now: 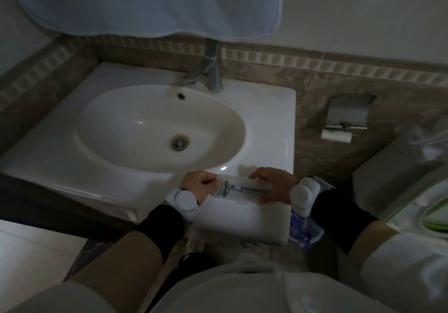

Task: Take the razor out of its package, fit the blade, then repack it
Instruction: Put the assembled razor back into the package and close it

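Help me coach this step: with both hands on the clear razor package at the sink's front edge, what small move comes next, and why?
Probably pull the left end open: the razor looks sealed in its package, left hand pinching that end, right hand steadying the other.

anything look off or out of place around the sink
Nothing is spilled or broken. One oddity: a crumpled blue-patterned wrapper hangs off the sink front corner, under the right hand.

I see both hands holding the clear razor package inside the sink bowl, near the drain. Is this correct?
Not quite. In the head view both hands, left hand and right hand, hold the clear razor package over the sink's front rim, not inside the bowl near the drain.
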### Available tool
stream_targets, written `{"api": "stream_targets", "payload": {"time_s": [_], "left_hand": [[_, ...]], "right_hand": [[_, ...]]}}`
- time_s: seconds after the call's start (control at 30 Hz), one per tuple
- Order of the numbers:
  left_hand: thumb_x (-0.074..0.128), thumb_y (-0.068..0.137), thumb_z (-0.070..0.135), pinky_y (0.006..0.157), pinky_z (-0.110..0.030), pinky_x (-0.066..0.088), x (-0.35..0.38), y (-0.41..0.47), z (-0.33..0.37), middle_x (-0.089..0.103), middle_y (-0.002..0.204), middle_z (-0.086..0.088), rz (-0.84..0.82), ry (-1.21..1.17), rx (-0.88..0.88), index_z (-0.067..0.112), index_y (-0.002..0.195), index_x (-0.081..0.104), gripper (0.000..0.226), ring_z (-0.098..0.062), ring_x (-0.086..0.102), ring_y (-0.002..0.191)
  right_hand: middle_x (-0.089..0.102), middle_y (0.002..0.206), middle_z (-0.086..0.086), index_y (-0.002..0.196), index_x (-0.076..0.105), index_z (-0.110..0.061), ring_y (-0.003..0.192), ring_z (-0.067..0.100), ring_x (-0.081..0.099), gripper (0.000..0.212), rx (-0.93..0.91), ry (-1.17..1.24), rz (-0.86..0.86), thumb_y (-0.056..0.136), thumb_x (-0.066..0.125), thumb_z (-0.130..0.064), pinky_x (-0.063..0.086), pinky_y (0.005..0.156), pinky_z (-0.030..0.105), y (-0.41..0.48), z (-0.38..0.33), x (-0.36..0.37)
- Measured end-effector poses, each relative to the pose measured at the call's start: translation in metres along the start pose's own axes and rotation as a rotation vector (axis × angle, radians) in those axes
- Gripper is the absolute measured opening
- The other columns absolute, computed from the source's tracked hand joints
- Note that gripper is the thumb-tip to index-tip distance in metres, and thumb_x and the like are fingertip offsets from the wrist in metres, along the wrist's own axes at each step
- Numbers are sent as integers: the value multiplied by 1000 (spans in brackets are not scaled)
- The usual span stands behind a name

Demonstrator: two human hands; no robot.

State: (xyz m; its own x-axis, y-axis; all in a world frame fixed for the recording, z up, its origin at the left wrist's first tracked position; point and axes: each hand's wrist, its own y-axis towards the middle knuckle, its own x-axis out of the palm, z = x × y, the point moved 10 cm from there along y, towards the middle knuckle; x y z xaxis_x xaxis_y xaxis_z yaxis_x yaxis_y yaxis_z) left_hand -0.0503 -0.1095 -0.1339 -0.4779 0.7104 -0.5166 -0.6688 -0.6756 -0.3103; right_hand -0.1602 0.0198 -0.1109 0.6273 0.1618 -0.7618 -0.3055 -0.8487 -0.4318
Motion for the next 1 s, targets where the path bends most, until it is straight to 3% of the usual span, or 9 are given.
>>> {"api": "stream_targets", "payload": {"time_s": [0.13, 0.3, 0.53, 0.7, 0.83, 0.93, 1.0], "left_hand": [[63, 79, 10, 77, -15, 37, -2, 2, 1, 64, 113, -21, 12, 35, 8, -3, 106, 61, 30, -25, 59, 103], [63, 78, 7, 90, -30, 44, 0, 2, 3, 65, 109, -23, -4, 49, 15, -4, 102, 62, 26, -32, 60, 103], [64, 78, 12, 83, -24, 41, 1, -1, 4, 66, 108, -20, 7, 67, 37, -1, 103, 62, 28, -28, 61, 102], [60, 81, 11, 90, -28, 41, -1, -7, 0, 61, 118, -20, 31, 48, 2, 0, 111, 56, 32, -30, 57, 107], [53, 86, 18, 93, -23, 39, -4, -11, -3, 59, 121, -17, 57, 4, -32, 2, 114, 55, 32, -29, 54, 110], [49, 88, 17, 99, -43, 43, -1, -17, -7, 60, 111, -23, 57, -170, -108, 0, 104, 59, 25, -29, 56, 102], [47, 89, 17, 85, -39, 46, 3, -21, -7, 59, 91, -21, 53, -274, -157, 6, 80, 60, 20, -24, 51, 86]], "right_hand": [[46, 134, 11, 129, 41, -14, 122, 24, 43, 62, 6, -19, 2, 75, 70, -20, 31, 102, 28, 0, 0, 0], [42, 138, 8, 133, 36, -18, 127, 24, 38, 65, 13, -95, 11, 77, 68, -26, 30, 104, 30, -1, 2, 3], [39, 140, 7, 137, 31, -24, 130, 26, 35, 68, 68, -147, -1, 78, 65, -31, 29, 107, 34, -4, 8, 6], [40, 137, 11, 137, 32, -27, 129, 25, 35, 68, 91, -31, 29, 78, 66, -33, 24, 104, 26, -10, 12, 5], [50, 131, 10, 132, 42, -22, 119, 23, 49, 56, 251, 220, 205, 81, 63, -31, 37, 97, 27, -16, 33, -12], [58, 122, 12, 125, 49, -16, 111, 25, 54, 47, 381, 279, 258, 82, 62, -29, 42, 91, 28, -19, 48, -12], [59, 121, 11, 120, 52, -14, 109, 26, 55, 44, 436, 316, 281, 81, 63, -29, 42, 88, 28, -21, 54, -10]]}}
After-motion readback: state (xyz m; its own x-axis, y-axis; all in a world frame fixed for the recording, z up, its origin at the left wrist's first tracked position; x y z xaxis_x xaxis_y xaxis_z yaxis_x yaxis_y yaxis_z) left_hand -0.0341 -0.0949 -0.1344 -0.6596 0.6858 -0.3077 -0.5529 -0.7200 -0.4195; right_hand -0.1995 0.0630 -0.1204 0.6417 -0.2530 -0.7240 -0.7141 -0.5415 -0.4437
